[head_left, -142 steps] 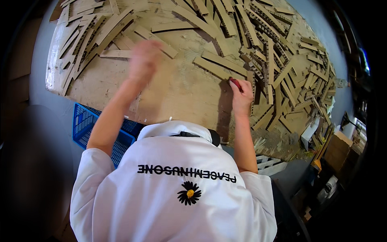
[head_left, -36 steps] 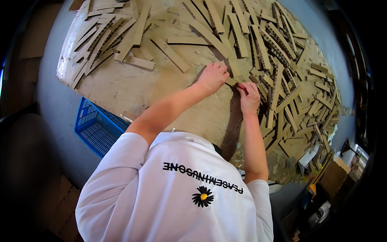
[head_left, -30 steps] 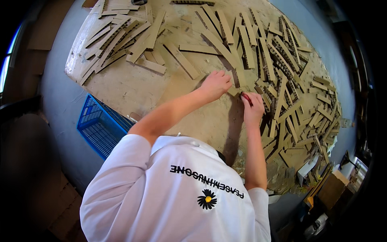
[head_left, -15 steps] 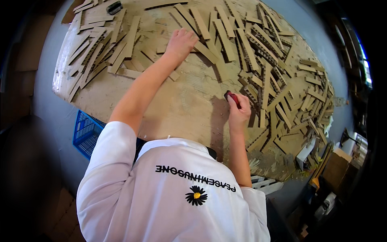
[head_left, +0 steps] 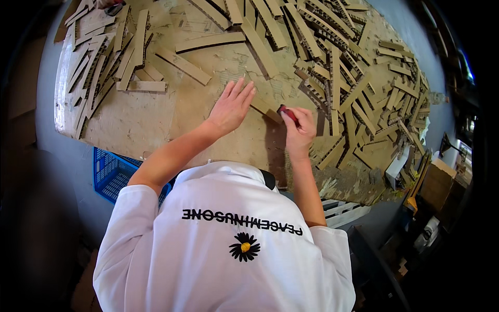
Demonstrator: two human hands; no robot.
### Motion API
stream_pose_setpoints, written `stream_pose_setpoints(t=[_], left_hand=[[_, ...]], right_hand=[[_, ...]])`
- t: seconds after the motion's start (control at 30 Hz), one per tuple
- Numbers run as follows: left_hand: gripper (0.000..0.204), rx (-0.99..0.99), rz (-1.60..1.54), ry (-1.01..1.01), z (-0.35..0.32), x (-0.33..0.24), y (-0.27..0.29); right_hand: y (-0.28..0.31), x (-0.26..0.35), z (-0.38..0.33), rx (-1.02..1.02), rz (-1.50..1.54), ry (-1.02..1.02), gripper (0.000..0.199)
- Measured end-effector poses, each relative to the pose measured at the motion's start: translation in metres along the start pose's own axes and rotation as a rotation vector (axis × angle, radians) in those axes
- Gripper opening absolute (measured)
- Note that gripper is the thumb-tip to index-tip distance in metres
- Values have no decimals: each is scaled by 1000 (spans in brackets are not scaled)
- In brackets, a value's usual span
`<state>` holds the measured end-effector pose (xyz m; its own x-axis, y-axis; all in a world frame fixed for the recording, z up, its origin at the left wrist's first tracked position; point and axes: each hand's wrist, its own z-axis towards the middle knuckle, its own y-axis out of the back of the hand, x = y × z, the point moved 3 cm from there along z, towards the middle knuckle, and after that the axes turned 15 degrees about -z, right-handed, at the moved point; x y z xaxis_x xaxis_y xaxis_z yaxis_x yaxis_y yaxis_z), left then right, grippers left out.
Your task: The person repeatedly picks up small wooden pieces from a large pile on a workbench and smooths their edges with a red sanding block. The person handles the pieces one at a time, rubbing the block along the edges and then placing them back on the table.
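Observation:
My left hand lies flat on the worktable with its fingers stretched out. A honeycomb cardboard strip shows beside it, running from under the hand toward my right hand; the rest is covered. My right hand is closed round a small red-and-black hand tool, whose exact kind I cannot make out. The tool is at the strip's right end; whether it touches is unclear. Beyond my left hand, a loose strip and a longer strip lie apart.
Piled cardboard strips cover the right of the worktable; another heap is at left. A blue plastic crate sits below the front-left edge. A brown carton stands off to the right. A dark object is cut by the top edge.
My left hand has come back from the far strips toward me and now lies flat. My right hand has shifted slightly left with the tool. The camera view has also shifted.

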<state>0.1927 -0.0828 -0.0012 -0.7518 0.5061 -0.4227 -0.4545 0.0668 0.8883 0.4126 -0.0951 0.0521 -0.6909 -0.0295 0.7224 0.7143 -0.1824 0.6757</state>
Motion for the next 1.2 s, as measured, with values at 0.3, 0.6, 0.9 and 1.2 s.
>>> stream_pose_setpoints(t=[0.3, 0.6, 0.9, 1.2], left_hand=[[53, 34, -77, -41, -4, 15, -8], [51, 29, -83, -67, -1, 16, -5], [47, -44, -116, -91, -3, 20, -14], [47, -44, -105, -100, -6, 16, -9]], right_hand=[[-32, 7, 4, 121, -61, 67, 14], [-46, 3, -1, 66, -152, 164, 13], [-50, 2, -3, 56, -343, 271, 12], [-50, 1, -3, 75, -358, 322, 16]])
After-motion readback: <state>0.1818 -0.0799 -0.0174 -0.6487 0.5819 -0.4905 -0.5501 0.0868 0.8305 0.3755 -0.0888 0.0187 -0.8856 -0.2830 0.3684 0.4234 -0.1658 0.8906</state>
